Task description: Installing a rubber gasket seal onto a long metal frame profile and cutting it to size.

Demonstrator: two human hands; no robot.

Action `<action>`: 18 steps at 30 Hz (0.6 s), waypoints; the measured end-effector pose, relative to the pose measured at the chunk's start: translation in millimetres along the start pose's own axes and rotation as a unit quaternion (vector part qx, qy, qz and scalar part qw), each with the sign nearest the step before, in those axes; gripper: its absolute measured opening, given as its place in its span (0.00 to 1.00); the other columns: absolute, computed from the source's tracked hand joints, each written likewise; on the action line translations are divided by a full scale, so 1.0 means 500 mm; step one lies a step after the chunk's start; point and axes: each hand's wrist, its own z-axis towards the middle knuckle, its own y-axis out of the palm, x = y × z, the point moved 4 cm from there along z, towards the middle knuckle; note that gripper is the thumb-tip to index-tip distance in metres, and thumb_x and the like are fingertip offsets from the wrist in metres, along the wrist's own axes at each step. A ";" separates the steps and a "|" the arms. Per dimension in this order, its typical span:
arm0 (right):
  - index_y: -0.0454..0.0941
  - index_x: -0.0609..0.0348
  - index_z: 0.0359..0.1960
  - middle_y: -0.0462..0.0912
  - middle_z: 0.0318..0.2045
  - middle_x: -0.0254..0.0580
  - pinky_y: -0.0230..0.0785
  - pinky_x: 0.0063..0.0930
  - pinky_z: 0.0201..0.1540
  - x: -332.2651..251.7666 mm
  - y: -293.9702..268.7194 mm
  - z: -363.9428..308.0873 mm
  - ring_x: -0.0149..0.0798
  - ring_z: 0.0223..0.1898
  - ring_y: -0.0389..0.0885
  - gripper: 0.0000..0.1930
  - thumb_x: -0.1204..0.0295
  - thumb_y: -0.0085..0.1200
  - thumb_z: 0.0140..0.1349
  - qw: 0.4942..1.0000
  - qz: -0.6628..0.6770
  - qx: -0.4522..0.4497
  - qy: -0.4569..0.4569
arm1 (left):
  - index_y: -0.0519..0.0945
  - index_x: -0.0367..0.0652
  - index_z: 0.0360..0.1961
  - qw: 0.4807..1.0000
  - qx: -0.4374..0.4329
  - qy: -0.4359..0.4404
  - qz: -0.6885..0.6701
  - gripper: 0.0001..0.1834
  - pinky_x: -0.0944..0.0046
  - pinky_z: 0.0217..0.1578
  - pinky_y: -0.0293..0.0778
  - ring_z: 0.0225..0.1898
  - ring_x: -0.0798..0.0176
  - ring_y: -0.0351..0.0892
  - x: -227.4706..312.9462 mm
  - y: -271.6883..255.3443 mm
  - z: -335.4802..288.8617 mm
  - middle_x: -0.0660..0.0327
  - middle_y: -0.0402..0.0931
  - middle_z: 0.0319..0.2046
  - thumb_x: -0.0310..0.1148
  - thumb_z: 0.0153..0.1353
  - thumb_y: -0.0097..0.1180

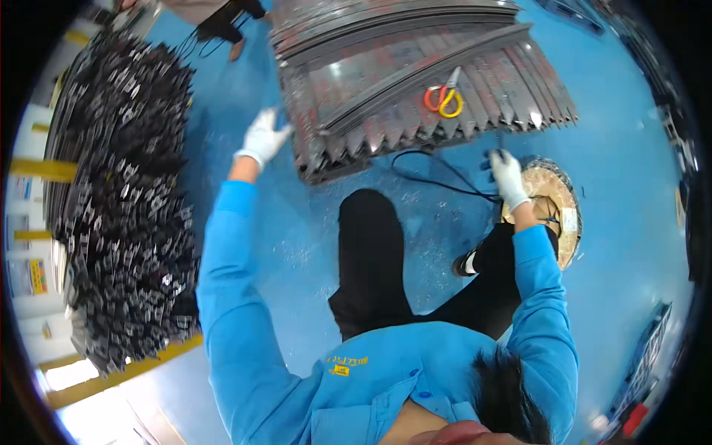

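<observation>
A stack of long dark metal profiles [415, 55] with notched near ends lies in front of me. One loose profile [423, 78] rests slantwise across the top. Beside it are scissors [445, 96] with one red and one yellow handle loop. My left hand [264, 139], in a white glove with dark fingertips, is open just off the stack's left edge. Gloved alike, my right hand [507, 178] hovers with fingers apart beside a round spool [560, 189] at my right knee. A black strap [449, 172] loops over the floor from the spool toward the stack.
A tall pile of black profiles [130, 200] stands at the left behind yellow rails [44, 169]. Another person's leg [226, 33] and thin dark cables show at the far left. A blue rack [645, 356] stands at the lower right on the blue floor [297, 252].
</observation>
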 end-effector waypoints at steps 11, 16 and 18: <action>0.75 0.64 0.39 0.82 0.28 0.51 0.70 0.38 0.34 -0.083 -0.024 -0.033 0.54 0.30 0.79 0.16 0.62 0.48 0.60 0.978 -0.126 -0.073 -0.148 | 0.67 0.46 0.56 0.986 -0.136 -0.076 0.060 0.31 0.53 0.48 0.71 0.50 0.48 0.73 0.220 0.314 0.214 0.51 0.69 0.51 0.42 0.51 0.58; 0.75 0.65 0.39 0.81 0.27 0.50 0.69 0.36 0.32 -0.074 -0.035 -0.030 0.52 0.27 0.78 0.16 0.62 0.49 0.59 0.974 -0.140 -0.075 -0.164 | 0.72 0.45 0.49 0.990 -0.017 -0.074 0.115 0.26 0.54 0.45 0.72 0.44 0.48 0.74 0.226 0.246 0.225 0.52 0.71 0.46 0.43 0.49 0.60; 0.75 0.66 0.40 0.81 0.25 0.48 0.69 0.33 0.31 -0.077 -0.029 -0.029 0.48 0.25 0.77 0.16 0.63 0.51 0.59 0.969 -0.149 -0.081 -0.179 | 0.73 0.45 0.46 0.979 0.108 0.000 0.175 0.25 0.55 0.42 0.71 0.41 0.49 0.74 0.231 0.171 0.234 0.53 0.71 0.44 0.44 0.48 0.60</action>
